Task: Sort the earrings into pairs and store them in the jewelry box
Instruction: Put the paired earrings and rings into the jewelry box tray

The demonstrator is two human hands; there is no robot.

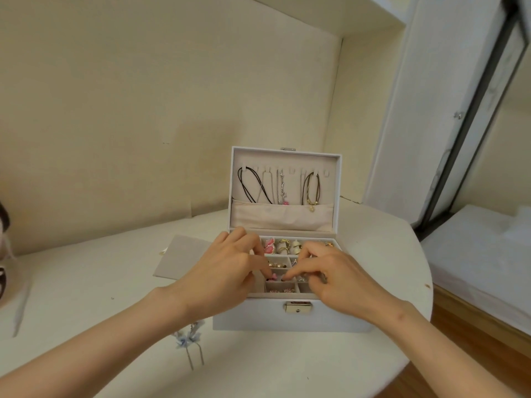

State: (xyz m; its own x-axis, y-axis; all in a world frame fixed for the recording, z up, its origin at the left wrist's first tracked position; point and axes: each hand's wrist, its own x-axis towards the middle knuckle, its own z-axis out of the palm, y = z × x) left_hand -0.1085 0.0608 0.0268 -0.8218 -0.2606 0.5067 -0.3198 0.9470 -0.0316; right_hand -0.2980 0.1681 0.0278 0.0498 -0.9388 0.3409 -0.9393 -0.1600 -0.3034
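Note:
A white jewelry box (258, 318) stands open on the table, lid upright with necklaces (283, 186) hanging inside. Its top tray has small compartments holding earrings: a pink butterfly piece (269, 245), gold ones (276, 265) and sparkly ones (280, 290). My left hand (227, 268) and my right hand (333, 274) both reach into a middle compartment, fingertips almost touching over a small pink earring (275, 278). Each hand pinches at it; which hand holds it I cannot tell. My hands hide the tray's left and right compartments.
A grey flat insert (179, 257) lies left of the box. A blue flower hairpin (189, 344) rests on the white table (86, 297) in front of the box. Dark objects sit at the far left edge. A bed (482, 254) is on the right.

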